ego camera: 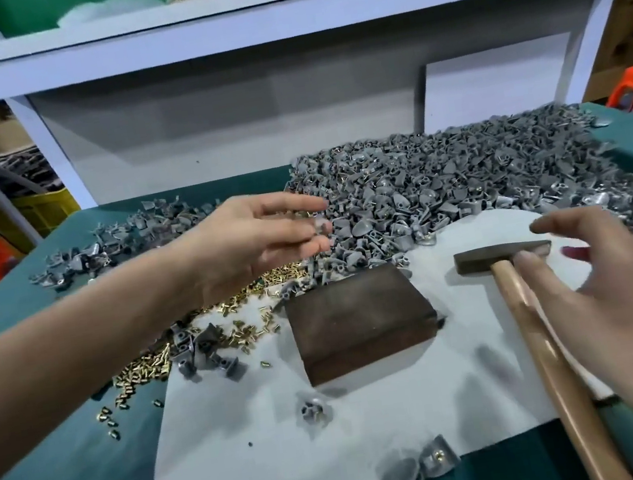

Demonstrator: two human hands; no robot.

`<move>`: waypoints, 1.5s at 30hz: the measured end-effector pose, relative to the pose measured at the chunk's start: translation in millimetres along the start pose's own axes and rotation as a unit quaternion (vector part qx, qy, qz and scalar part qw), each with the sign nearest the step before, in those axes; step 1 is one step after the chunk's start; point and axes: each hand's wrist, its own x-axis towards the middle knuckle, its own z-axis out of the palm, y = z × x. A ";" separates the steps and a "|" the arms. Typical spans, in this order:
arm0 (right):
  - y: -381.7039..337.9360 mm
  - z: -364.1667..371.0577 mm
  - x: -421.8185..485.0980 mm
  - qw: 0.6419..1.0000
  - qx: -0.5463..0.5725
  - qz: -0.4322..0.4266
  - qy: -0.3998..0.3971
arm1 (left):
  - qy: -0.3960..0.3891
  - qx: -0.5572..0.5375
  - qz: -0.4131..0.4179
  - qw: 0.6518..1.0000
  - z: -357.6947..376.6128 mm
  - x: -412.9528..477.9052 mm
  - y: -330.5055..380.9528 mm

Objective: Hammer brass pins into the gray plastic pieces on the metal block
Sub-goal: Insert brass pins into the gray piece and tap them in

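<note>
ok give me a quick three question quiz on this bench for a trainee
1. True or false: a gray plastic piece lies on top of the metal block.
2. Where is the hammer? A) gripped in a fist B) lying on the white mat, right of the block C) up on the shelf
3. Fill in: the loose brass pins lie to the ___ of the block.
Key: 1 false, its top is bare. 2 B, the right hand is open over the handle, not gripping it. 3 left.
</note>
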 end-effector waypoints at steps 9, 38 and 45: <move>-48.2 18.7 -45.3 0.920 0.352 0.053 -0.165 | -0.010 -0.091 -0.021 0.996 84.5 -45.0 -48.1; -27.4 47.4 -35.5 0.920 -0.162 -0.338 -0.118 | 0.151 0.639 0.230 0.718 -63.4 -2.0 -83.2; -37.2 34.1 -35.3 0.966 0.022 -0.253 -0.050 | 0.172 0.232 0.200 0.936 2.9 -37.6 -41.9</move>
